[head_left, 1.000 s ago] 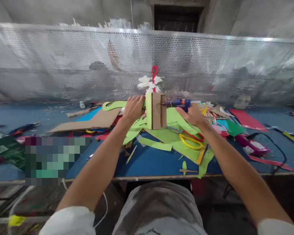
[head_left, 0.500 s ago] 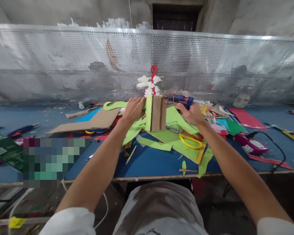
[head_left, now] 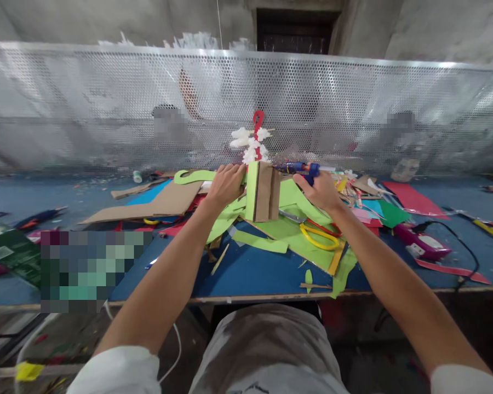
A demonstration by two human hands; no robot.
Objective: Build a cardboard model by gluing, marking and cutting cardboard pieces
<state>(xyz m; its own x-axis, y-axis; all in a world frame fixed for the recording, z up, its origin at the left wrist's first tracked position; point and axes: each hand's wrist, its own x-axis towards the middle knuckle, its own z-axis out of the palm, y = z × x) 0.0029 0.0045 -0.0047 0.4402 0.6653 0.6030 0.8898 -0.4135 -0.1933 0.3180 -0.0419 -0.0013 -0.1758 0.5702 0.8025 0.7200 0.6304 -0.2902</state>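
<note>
A cardboard box piece (head_left: 267, 192) with a light green paper face stands upright in the middle of the pile. My left hand (head_left: 228, 183) is closed on its left side, fingertips partly hidden behind it. On the right, my right hand (head_left: 324, 189) grips a blue hot glue gun (head_left: 312, 171), whose front end points left behind the top of the box piece. A pale glue stick (head_left: 327, 169) sticks out of its rear. Behind the box rises a red hooked strip (head_left: 258, 121) with white flower-like pieces (head_left: 252, 143) around it.
Green paper scraps (head_left: 259, 241) and yellow-handled scissors (head_left: 318, 236) lie in front of the box. Flat cardboard (head_left: 164, 203) is at left. A magenta device (head_left: 423, 242) with a black cord and some pliers (head_left: 487, 223) are at right. A perforated metal screen (head_left: 127, 109) stands behind.
My right hand and the glue gun have shifted slightly left, and the glue stick at its rear now shows. My left hand and the box piece have hardly moved.
</note>
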